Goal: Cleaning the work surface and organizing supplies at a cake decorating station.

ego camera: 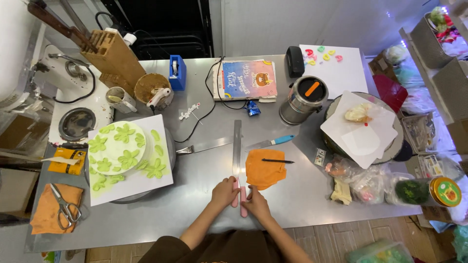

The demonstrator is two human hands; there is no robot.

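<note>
Hands met at the near end of a long steel ruler [237,151], where the left hand [224,192] and the right hand [256,203] each pinched a soft pink strip of paste [242,204] lying along the ruler's edge on the brushed steel table [302,195]. Judging by the pose, trimming or straightening was under way, calling for steady pressure against the straight edge. Just beyond the right hand lay a flat orange sheet [264,170] with a thin black tool [278,160]; farther left stood a round white cake with green flowers [117,146].
</note>
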